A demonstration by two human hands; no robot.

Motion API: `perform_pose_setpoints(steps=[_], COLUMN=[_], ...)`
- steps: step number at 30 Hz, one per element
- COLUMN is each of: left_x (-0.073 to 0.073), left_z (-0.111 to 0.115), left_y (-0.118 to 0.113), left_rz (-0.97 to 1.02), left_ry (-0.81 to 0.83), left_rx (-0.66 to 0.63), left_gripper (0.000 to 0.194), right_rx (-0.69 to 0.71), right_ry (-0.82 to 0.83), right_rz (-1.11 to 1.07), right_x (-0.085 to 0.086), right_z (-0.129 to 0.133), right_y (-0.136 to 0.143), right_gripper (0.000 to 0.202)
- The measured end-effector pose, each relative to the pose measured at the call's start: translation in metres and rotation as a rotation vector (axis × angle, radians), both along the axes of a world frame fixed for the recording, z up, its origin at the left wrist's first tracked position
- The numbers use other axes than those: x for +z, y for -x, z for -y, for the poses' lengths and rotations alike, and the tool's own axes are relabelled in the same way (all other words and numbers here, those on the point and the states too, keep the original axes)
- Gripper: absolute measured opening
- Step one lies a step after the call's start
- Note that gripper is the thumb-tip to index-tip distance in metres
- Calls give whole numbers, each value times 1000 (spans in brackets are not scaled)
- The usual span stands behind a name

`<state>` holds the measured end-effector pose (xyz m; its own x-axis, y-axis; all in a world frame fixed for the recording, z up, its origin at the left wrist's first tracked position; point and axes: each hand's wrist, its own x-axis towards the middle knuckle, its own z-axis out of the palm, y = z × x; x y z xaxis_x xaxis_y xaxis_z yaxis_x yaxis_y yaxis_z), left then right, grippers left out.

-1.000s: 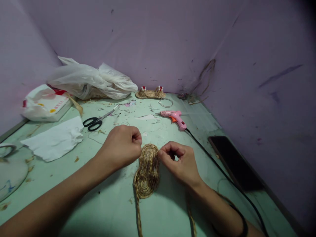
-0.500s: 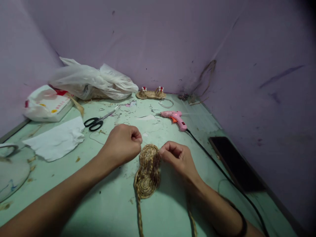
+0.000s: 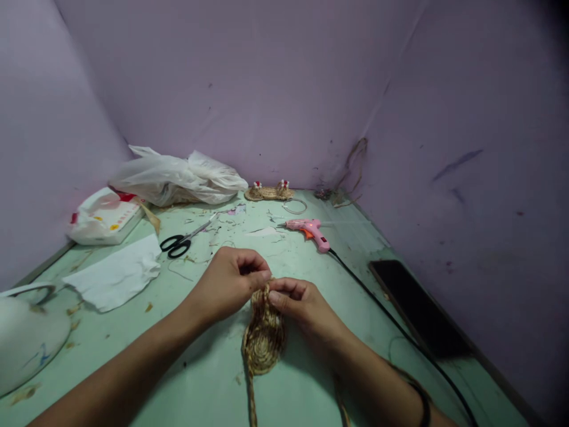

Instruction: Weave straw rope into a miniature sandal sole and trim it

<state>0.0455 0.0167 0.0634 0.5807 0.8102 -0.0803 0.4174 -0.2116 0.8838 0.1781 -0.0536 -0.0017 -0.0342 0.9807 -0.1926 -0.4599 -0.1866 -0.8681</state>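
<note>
A woven straw sole (image 3: 264,350), a coiled braid narrowing at the middle, lies in front of me with a loose braid end trailing toward me. My left hand (image 3: 237,281) is closed in a pinch at the sole's far end; what lies between its thumb and finger is too small to make out. From the right, my right hand (image 3: 302,302) pinches the far end of the sole, its fingertips almost meeting those of the left. The fingers hide much of that end.
A pink glue gun (image 3: 311,228) lies beyond my right hand, its black cord running past a dark phone (image 3: 415,308). Scissors (image 3: 182,240), white paper (image 3: 118,270), a box (image 3: 111,219) and a plastic bag (image 3: 186,178) sit left. A finished-looking straw piece (image 3: 269,193) rests by the wall.
My hands have come together at the sole's far end, the left moving right and the right moving left from the sole's side. The view has tilted up slightly.
</note>
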Motion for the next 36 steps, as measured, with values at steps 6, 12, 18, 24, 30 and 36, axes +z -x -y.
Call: perform_pose_setpoints(steps=[6, 12, 18, 24, 30, 36], left_x=[2, 4, 8, 9, -10, -17], left_z=[-1, -3, -15, -7, 4, 0], left_y=[2, 7, 22, 15, 3, 3], left_rz=[-59, -135, -261, -190, -89, -28], left_ry=[-59, -156, -209, -182, -7, 62], left_rx=[-29, 25, -5, 99, -44, -5], left_gripper=[13, 15, 18, 30, 23, 13], right_rx=[-41, 55, -201, -241, -152, -60], right_ry=[33, 41, 4, 1, -51, -51], right_rz=[-268, -328, -94, -8, 51, 68], right_x=[6, 8, 6, 8, 10, 10], right_z=[0, 3, 0, -1, 0, 0], right_y=[-1, -1, -5, -7, -3, -1], right_gripper=[20, 33, 30, 33, 38, 37])
